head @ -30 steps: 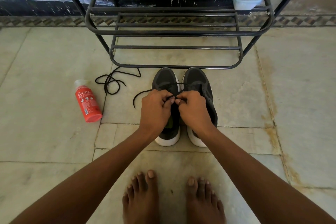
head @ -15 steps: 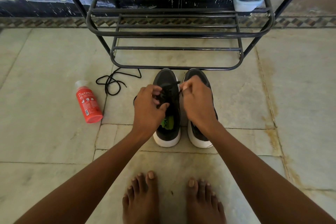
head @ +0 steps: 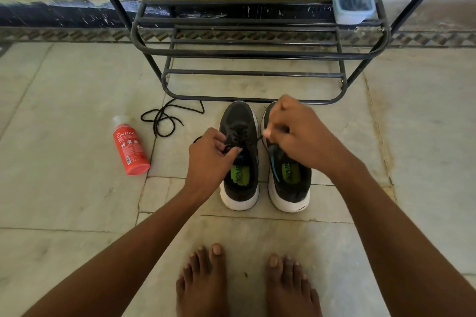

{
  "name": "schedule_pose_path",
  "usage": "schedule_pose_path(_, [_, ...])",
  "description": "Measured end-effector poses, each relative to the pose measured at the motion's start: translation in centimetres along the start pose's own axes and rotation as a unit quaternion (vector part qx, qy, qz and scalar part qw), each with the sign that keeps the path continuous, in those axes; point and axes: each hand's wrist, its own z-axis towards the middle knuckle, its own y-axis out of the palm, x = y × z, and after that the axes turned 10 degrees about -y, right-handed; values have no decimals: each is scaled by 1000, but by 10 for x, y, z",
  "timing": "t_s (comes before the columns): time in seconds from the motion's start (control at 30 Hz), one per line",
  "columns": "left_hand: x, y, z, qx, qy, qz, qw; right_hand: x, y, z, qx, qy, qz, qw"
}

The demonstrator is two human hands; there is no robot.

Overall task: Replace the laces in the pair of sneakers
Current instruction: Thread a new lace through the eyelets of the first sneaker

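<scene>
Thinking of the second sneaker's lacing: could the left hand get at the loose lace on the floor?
Probably yes: the loose lace lies on open floor left of the sneakers, unobstructed, but the left hand pinches a lace end and must release it.

dark grey sneakers (head: 240,121), white soles, green insoles; black lace (head: 164,118); red bottle (head: 130,148); black rack (head: 257,51).

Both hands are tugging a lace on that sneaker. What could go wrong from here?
The left hand and right hand pull the lace of the left sneaker apart; an uneven pull might leave one end short. The right sneaker sits close under the right hand and could get knocked. The loose lace nearby might snag.
</scene>
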Motion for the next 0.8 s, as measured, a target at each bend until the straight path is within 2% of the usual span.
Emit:
schedule_pose_path(0.07, [0,-2,-1,1,12,3,1000,-5,-10,-1,43,-35,69,996])
schedule_pose_path(0.17, [-1,-2,-1,0,25,13,1000,-15,-16,-5,5,-67,112,991])
schedule_pose_path(0.27, [-1,-6,3,-21,19,26,999,-21,-13,-6,-10,-52,157,986])
schedule_pose_path(0.4, [9,-26,9,-40,29,36,998,-23,-10,-5,71,-29,229,970])
schedule_pose_path(0.5, [26,-52,6,-120,29,-83,989,-25,-12,-2,112,-22,307,945])
schedule_pose_path(0.6, [41,-77,2,-224,20,-202,953,-28,-14,0,137,-31,359,923])
schedule_pose_path(0.77, [50,-97,6,-342,42,-280,896,-34,-14,4,181,-59,379,905])
schedule_pose_path(0.8, [51,-99,7,-348,51,-278,894,-35,-16,5,188,-62,377,905])
